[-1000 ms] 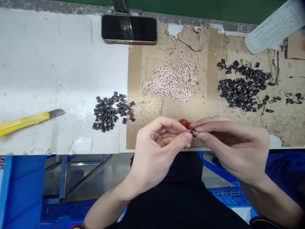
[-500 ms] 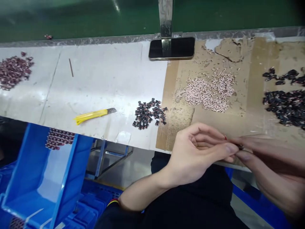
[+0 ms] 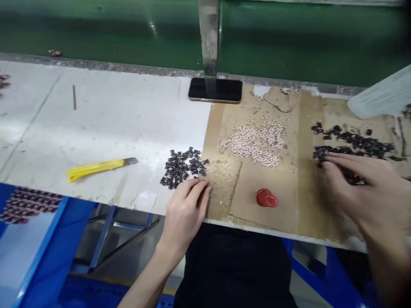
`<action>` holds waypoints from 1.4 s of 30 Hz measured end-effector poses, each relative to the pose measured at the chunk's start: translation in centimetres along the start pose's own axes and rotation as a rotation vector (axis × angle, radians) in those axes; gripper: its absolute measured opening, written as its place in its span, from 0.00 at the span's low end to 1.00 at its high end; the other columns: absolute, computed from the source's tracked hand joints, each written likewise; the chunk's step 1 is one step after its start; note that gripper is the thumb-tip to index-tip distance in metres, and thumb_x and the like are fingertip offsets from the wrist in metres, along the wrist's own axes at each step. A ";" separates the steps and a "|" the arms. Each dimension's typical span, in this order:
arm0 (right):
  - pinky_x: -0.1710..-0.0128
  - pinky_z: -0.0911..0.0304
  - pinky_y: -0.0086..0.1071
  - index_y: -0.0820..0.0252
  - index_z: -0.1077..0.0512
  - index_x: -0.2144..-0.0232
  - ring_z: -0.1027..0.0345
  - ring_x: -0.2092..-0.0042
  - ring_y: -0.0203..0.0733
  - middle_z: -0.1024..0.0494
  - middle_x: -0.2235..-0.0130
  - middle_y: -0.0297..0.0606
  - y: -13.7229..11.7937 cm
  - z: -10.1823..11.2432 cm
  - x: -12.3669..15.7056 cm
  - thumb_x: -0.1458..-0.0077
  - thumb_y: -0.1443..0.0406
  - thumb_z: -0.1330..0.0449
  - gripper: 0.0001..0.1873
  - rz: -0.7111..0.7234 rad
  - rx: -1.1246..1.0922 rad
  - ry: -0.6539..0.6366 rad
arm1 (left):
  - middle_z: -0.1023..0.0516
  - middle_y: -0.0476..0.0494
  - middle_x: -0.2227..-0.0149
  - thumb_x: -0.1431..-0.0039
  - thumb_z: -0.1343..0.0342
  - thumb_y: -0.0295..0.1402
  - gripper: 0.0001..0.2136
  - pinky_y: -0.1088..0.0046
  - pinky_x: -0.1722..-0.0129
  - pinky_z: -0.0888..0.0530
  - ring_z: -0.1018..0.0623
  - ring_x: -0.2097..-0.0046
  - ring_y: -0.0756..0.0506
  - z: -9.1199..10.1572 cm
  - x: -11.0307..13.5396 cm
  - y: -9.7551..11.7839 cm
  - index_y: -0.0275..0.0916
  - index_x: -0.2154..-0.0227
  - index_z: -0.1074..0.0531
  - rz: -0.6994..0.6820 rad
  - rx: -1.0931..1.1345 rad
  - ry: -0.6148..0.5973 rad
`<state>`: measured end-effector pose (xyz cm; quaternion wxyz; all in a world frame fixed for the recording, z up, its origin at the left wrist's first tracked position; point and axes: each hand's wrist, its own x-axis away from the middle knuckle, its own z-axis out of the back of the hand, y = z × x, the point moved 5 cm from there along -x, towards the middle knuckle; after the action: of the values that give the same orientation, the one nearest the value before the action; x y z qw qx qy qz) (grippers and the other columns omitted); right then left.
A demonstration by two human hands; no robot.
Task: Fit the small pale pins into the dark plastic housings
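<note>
My left hand [image 3: 185,208] rests at the front edge of the white table, its fingertips just below a small heap of dark, pink-flecked parts [image 3: 183,168]. It shows nothing held. My right hand [image 3: 362,188] lies spread over a larger heap of the same dark parts [image 3: 356,147], hiding part of it. On the cardboard sheet [image 3: 263,209] sit a heap of tiny pale pink pieces [image 3: 257,145] and a round red blob [image 3: 266,198], both apart from my hands.
A yellow utility knife [image 3: 99,167] lies left of the small heap. A phone [image 3: 215,90] stands on a metal post at the back. A white bottle [image 3: 382,96] lies at the upper right. A blue bin [image 3: 35,239] sits below the table's left edge.
My hands have come apart from pinching a small dark part together. The right moved onto the large heap, the left back by the small heap. The view swung left and the red blob shows.
</note>
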<state>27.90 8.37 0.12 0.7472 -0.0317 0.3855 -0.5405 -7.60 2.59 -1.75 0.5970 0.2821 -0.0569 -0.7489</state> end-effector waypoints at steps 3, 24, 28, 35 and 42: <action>0.54 0.26 0.46 0.45 0.17 0.54 0.20 0.55 0.53 0.13 0.55 0.38 -3.1 -3.5 -1.9 0.43 0.65 0.29 0.14 0.074 0.139 -0.123 | 0.17 0.41 0.61 0.31 0.42 0.27 0.04 0.66 0.60 0.18 0.16 0.62 0.42 0.5 0.1 0.2 0.39 0.59 0.22 0.003 0.008 -0.015; 0.68 0.21 0.32 0.45 0.15 0.62 0.18 0.68 0.38 0.12 0.65 0.30 -5.1 -5.6 -2.7 0.45 0.64 0.26 0.08 -0.548 -0.691 -0.027 | 0.18 0.44 0.55 0.34 0.40 0.22 0.09 0.74 0.54 0.17 0.18 0.54 0.48 1.6 -2.4 3.9 0.40 0.54 0.22 0.202 0.676 0.076; 0.73 0.24 0.22 0.40 0.15 0.64 0.22 0.73 0.31 0.13 0.67 0.27 -7.6 -5.4 -0.8 0.45 0.58 0.26 0.05 -0.787 -0.985 -0.124 | 0.14 0.44 0.59 0.35 0.38 0.20 0.10 0.76 0.54 0.16 0.15 0.59 0.49 1.1 -4.6 8.1 0.36 0.54 0.21 -0.108 0.644 0.211; 0.65 0.22 0.20 0.45 0.14 0.66 0.19 0.71 0.31 0.14 0.70 0.28 -10.0 -5.4 1.2 0.51 0.59 0.22 0.08 -0.929 -1.124 -0.037 | 0.14 0.42 0.62 0.34 0.37 0.22 0.05 0.75 0.59 0.16 0.14 0.61 0.47 -0.2 -5.3 9.9 0.32 0.57 0.20 -0.265 0.474 0.279; 0.62 0.19 0.25 0.47 0.15 0.61 0.16 0.65 0.37 0.12 0.65 0.32 -9.9 -5.0 2.0 0.45 0.64 0.26 0.08 -0.776 -0.938 -0.015 | 0.15 0.41 0.62 0.33 0.40 0.20 0.06 0.73 0.57 0.17 0.17 0.61 0.49 -0.7 -5.0 9.4 0.32 0.57 0.21 -0.229 0.537 0.230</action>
<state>17.32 4.46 0.13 0.4046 -0.4994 0.5376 -0.5457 1.45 4.77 3.43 0.4154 0.5172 -0.1524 -0.7327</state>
